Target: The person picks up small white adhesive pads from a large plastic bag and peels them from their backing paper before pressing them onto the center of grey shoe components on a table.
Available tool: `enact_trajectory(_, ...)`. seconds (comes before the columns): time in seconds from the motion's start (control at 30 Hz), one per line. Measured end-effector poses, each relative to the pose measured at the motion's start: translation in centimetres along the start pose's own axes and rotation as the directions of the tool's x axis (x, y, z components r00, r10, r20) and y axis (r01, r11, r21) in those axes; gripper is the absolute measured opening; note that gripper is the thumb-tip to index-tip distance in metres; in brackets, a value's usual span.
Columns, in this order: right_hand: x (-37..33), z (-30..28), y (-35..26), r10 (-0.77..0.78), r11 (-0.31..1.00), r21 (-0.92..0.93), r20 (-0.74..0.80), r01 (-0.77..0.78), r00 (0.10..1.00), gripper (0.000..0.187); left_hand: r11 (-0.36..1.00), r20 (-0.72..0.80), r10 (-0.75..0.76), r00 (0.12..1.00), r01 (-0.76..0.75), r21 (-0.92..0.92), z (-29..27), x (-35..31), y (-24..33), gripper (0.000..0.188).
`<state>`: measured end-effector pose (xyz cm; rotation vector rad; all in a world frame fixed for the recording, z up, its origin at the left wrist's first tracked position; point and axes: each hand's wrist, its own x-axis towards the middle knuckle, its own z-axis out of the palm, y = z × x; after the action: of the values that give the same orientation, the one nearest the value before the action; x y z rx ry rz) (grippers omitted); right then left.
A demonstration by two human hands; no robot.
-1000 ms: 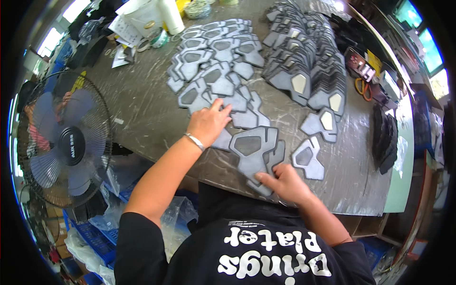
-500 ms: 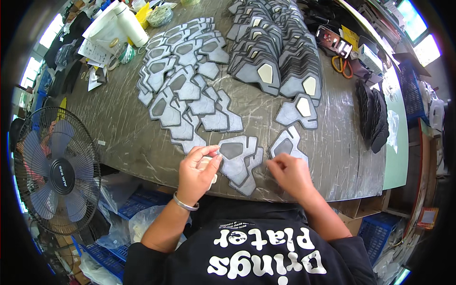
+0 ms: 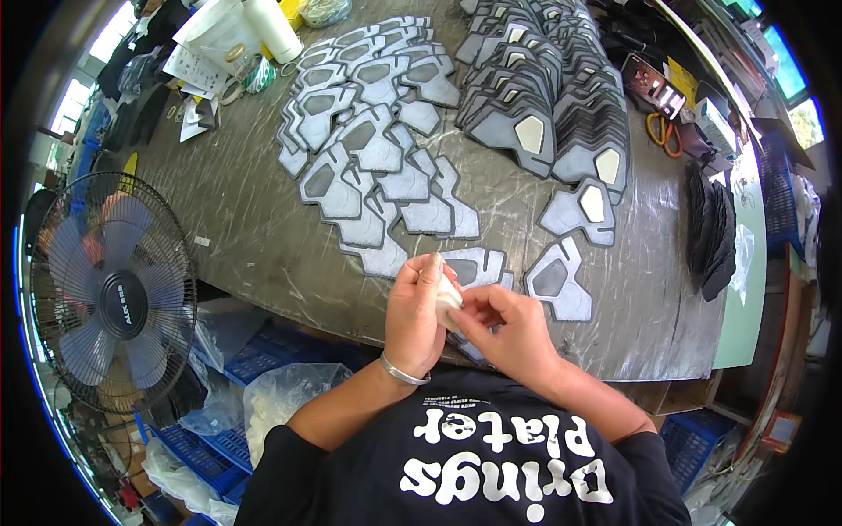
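Observation:
My left hand (image 3: pixel 412 324), with a metal bangle at the wrist, is closed around small cream-white pads (image 3: pixel 446 309); how many is hidden. At their edge, the fingertips of my right hand (image 3: pixel 513 331) pinch the pads. Just beyond and partly behind both hands lie grey angular cut pieces (image 3: pixel 478 260) with dark edges and a darker panel. To the right sits one similar grey piece (image 3: pixel 572 302) without a pad. Above it, another grey piece (image 3: pixel 570 213) carries a cream pad on its panel.
Overlapping rows of grey pieces (image 3: pixel 368 136) cover the table's middle left. Dense stacks with cream pads (image 3: pixel 530 134) stand farther back. Orange-handled scissors (image 3: pixel 664 134), a phone (image 3: pixel 653 85) and black pieces (image 3: pixel 710 228) lie at right. A fan (image 3: pixel 118 298) stands left of the table.
My right hand has moved left from beside the right-hand grey piece to meet the pads in my left hand. My left hand has shifted right, over the near grey pieces. The view has shifted slightly.

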<state>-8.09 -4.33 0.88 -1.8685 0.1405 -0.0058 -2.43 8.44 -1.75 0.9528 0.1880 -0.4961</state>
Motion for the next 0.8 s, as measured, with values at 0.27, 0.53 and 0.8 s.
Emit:
enact_trajectory(0.27, 0.8, -0.3, 0.7, 0.208, 0.927, 0.314, 0.022, -0.204, 0.978, 0.020, 0.978, 0.060, -0.161, 0.985, 0.167, -0.126, 0.9, 0.2, 0.5, 0.023)
enact_trajectory(0.53, 0.5, -2.1, 1.2, -0.150, 0.988, -0.068, -0.213, 0.138, 0.966, 0.024, 0.978, -0.024, -0.169, 0.985, 0.171, 0.120, -3.1, 0.7, 2.0, 0.029)
enact_trajectory(0.8, -1.0, -1.5, 1.8, -0.264, 0.952, -0.172, -0.054, 0.252, 0.963, 0.025, 0.851, 0.098, -0.362, 0.927, 0.286, 0.441, -3.2, -1.5, 3.1, 0.023)
